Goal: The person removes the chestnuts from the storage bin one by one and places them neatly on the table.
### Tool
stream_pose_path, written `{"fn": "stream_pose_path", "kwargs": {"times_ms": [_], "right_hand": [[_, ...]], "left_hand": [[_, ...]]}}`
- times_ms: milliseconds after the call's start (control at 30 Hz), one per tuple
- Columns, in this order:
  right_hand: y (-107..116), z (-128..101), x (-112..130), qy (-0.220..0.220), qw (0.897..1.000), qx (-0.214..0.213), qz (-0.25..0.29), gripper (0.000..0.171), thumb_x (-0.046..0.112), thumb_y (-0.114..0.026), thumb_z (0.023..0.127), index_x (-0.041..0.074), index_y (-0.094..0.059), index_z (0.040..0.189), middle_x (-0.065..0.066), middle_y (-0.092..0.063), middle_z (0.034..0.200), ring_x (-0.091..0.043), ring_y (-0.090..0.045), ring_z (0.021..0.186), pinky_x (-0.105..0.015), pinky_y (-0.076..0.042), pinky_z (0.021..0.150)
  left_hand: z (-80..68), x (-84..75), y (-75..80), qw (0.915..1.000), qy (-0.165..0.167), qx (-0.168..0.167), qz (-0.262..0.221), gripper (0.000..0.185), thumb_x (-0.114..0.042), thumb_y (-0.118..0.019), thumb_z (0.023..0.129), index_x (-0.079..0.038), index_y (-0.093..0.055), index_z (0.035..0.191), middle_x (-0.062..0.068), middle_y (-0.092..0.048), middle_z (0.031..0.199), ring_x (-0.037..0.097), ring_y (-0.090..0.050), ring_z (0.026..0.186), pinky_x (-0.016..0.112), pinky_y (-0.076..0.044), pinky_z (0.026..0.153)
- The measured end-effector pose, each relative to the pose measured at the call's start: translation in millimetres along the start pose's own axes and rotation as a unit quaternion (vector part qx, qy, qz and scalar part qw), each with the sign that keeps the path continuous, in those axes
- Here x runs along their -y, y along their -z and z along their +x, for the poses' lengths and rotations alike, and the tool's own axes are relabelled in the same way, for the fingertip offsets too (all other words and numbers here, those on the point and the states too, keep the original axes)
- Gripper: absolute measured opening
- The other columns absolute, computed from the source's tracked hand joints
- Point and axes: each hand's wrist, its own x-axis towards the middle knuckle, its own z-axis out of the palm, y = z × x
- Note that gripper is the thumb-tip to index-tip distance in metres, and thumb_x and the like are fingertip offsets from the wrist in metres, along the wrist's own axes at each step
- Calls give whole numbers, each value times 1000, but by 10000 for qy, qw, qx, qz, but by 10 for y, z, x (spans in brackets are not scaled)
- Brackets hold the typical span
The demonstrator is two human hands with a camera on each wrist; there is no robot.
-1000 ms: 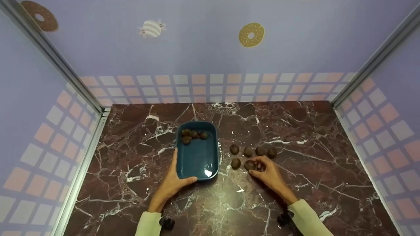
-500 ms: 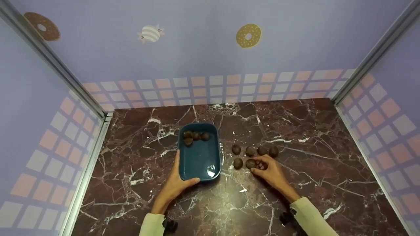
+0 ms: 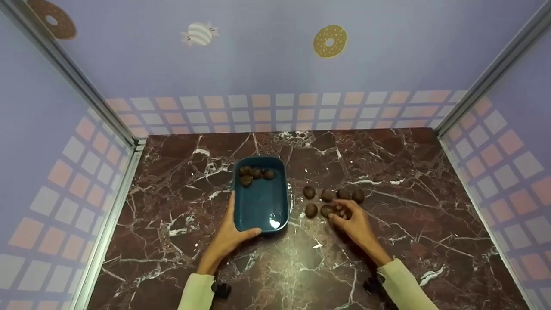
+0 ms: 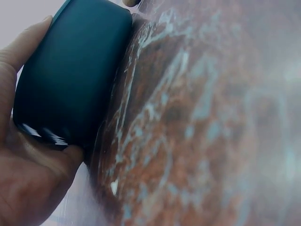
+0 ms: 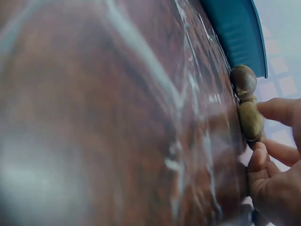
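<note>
- Dark red marble tabletop (image 3: pixel 409 181) fills a booth with lilac walls.
- Right hand (image 3: pixel 353 221) curls its fingertips (image 5: pixel 277 110) around a chestnut (image 3: pixel 327 210) lying on the marble, right of the teal tray (image 3: pixel 262 211).
- Left hand (image 3: pixel 228 234) grips the tray's near left corner, thumb along its front edge.
- Four chestnuts (image 3: pixel 256 174) sit at the tray's far end; five others (image 3: pixel 333 194) lie loose just beside the right hand.

dark red marble worktop (image 3: pixel 400 172), teal tray (image 3: pixel 261 206) mid-left, six loose chestnuts (image 3: pixel 309 192) just right of it
</note>
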Motion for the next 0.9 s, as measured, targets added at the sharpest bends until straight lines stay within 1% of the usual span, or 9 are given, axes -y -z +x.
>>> {"fn": "stream_pose_path", "kwargs": {"times_ms": [67, 133, 300, 400, 467, 600, 667, 767, 900], "right_hand": [[27, 6, 54, -8, 10000, -95, 3, 38, -5, -90, 87, -8, -76, 122, -20, -69, 103, -29, -63, 86, -16, -48, 73], [76, 19, 94, 55, 9999, -123, -72, 36, -1, -90, 89, -7, -77, 122, -18, -69, 102, -24, -63, 86, -17, -48, 73], [148, 95, 264, 382, 9991, -95, -129, 32, -2, -89, 90, -5, -78, 120, -16, -70, 102, -26, -66, 88, -21, -51, 75], [142, 171, 381, 658, 9978, 59, -63, 30, -3, -89, 90, -4, -79, 118, -17, -71, 106, -27, -68, 89, -22, -54, 76], [144, 200, 447, 804, 9966, 164, -61, 29, -3, -89, 90, -3, -79, 118, -17, -72, 106, -26, -69, 89, -21, -54, 77], [129, 280, 581, 1028, 9932, 473, -254, 30, -2, -89, 91, 1, -80, 119, -15, -72, 107, -25, -68, 91, -24, -55, 80], [107, 333, 638, 1141, 9907, 604, -425, 32, -1, -89, 91, 2, -79, 121, -14, -73, 109, -29, -67, 90, -28, -54, 80], [63, 419, 722, 1247, 9870, 808, -613, 34, 3, -89, 92, 3, -78, 124, -14, -74, 115, -28, -68, 92, -32, -54, 81], [-14, 522, 813, 1281, 9841, 1092, -571, 35, 8, -88, 95, 2, -77, 128, -13, -73, 122, -27, -70, 102, -42, -60, 90]], "left_hand": [[-10, -6, -5, 10000, -35, -30, 1, 140, -26, -100, 83, -23, 2, 179, 12, 4, 185, 39, 2, 170, 67, -5, 133], [-11, -4, -12, 10000, -71, -18, 33, 141, -28, -100, 83, -24, 3, 179, 11, 5, 185, 39, 2, 169, 67, -5, 133], [1, 2, -8, 9999, -168, -12, 35, 141, -32, -100, 82, -26, 2, 179, 8, 5, 186, 37, 2, 169, 66, -4, 133], [-17, 11, 4, 9998, -174, -70, -46, 141, -30, -101, 82, -25, 1, 180, 8, 3, 186, 37, 1, 170, 65, -4, 133], [-12, 14, 6, 9998, -165, -41, -82, 141, -28, -101, 81, -24, 1, 180, 9, 3, 185, 37, 0, 169, 64, -4, 133], [-20, 20, 2, 9997, -173, -2, -157, 141, -27, -100, 82, -24, 2, 179, 9, 4, 185, 37, 0, 169, 63, -4, 134], [-17, 21, 0, 9996, -201, -5, -180, 141, -26, -100, 82, -23, 2, 179, 9, 4, 185, 37, 0, 169, 63, -4, 134], [-5, 21, 4, 9997, -221, -9, -134, 141, -27, -100, 83, -24, 2, 179, 9, 4, 185, 38, 1, 169, 65, -4, 133], [-2, 18, 22, 9999, -169, 0, 4, 139, -32, -99, 84, -25, 2, 179, 8, 5, 185, 39, 2, 169, 68, -5, 133]]}}
